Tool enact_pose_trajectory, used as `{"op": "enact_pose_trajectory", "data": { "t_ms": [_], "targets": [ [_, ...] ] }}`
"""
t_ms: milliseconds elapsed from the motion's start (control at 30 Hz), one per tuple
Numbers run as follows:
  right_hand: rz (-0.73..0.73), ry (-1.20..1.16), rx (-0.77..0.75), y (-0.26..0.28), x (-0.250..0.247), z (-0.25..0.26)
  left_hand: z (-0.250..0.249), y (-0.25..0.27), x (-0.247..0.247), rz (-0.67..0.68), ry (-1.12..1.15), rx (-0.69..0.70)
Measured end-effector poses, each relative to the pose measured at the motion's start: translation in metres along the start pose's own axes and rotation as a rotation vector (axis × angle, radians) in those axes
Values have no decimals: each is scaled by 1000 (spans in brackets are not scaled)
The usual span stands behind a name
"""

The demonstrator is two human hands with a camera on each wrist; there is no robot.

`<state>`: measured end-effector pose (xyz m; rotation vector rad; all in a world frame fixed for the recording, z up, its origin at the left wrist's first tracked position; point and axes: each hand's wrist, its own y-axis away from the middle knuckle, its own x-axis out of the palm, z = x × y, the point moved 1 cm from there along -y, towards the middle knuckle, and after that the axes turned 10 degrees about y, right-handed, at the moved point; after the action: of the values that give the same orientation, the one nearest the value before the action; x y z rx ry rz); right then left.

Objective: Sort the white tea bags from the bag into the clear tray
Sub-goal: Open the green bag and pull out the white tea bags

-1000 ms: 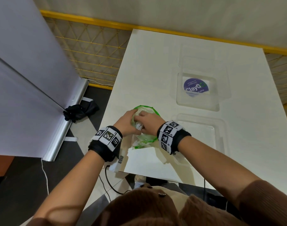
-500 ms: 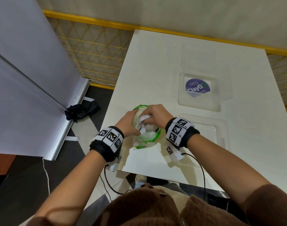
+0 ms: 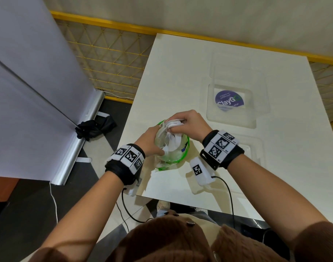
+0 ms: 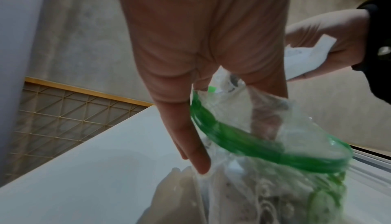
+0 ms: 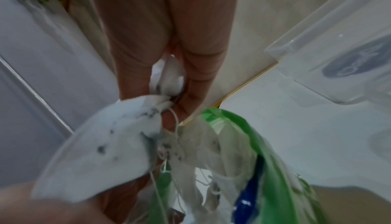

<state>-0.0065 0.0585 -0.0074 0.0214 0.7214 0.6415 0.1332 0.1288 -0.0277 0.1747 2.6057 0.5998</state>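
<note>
A clear plastic bag [image 3: 173, 154] with a green zip rim stands near the table's front left edge. My left hand [image 3: 159, 148] pinches its rim; in the left wrist view one finger [image 4: 196, 154] lies outside the bag [image 4: 275, 145] and another shows through the plastic. My right hand [image 3: 178, 124] grips a bunch of white tea bags [image 3: 172, 123] just above the bag's mouth. Their strings trail down into the bag [image 5: 243, 144] in the right wrist view, where the tea bags [image 5: 114, 137] hang from my fingers. More tea bags lie inside the bag.
A clear tray [image 3: 231, 120] with a purple round sticker sits right of my hands, also seen in the right wrist view [image 5: 330, 32]. Another clear tray [image 3: 256, 148] lies nearer, behind my right wrist. The white table [image 3: 180, 72] ends close to my left hand.
My right hand has lifted out of the bag, away from me, with a bunch of tea bags in its fingers. The left hand has stayed on the bag's rim.
</note>
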Motion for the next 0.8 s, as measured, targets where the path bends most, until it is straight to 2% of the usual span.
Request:
{"op": "enact_pose_trajectory", "data": {
  "t_ms": [133, 300, 533, 667, 800],
  "targets": [
    [-17, -114, 6, 4, -3, 0, 3, -1, 0, 7, 15, 16],
    [-67, -395, -14, 10, -18, 9, 9, -1, 0, -5, -32, -23],
    [-77, -401, -17, 10, -21, 13, 10, -3, -2, -32, -9, 49],
    [-114, -423, -40, 12, -29, 20, 19, -5, -8, -116, 48, 15],
    [-149, -425, -78, 17, -44, 26, 16, 0, -18, -278, 145, 125]
  ]
}}
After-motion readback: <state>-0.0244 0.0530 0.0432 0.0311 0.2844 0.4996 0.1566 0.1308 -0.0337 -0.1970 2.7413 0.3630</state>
